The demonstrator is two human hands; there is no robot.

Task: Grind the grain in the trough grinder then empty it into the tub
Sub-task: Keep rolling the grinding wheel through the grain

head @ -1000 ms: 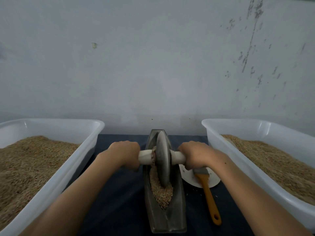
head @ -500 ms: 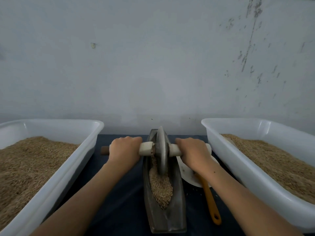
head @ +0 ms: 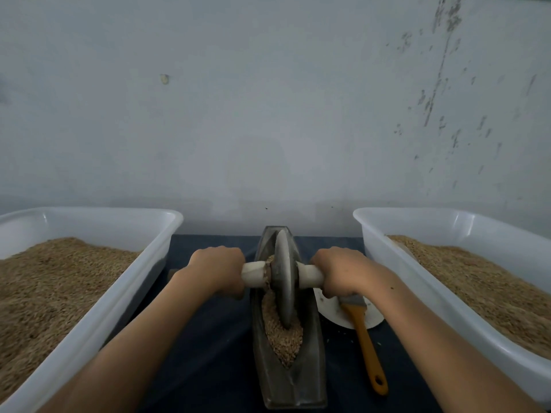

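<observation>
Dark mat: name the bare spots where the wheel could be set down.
Bare mat lies between the left tub and the trough grinder. Right of the grinder it is crowded: a white plate and brush sit beside the right tub.

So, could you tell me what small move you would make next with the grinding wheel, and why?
Probably roll the wheel toward the near end of the trough. Both the left hand and the right hand grip the axle handles, the wheel sits around the middle of the trough, and a heap of whole-looking grain lies just in front of it, not yet ready for a tub.
</observation>
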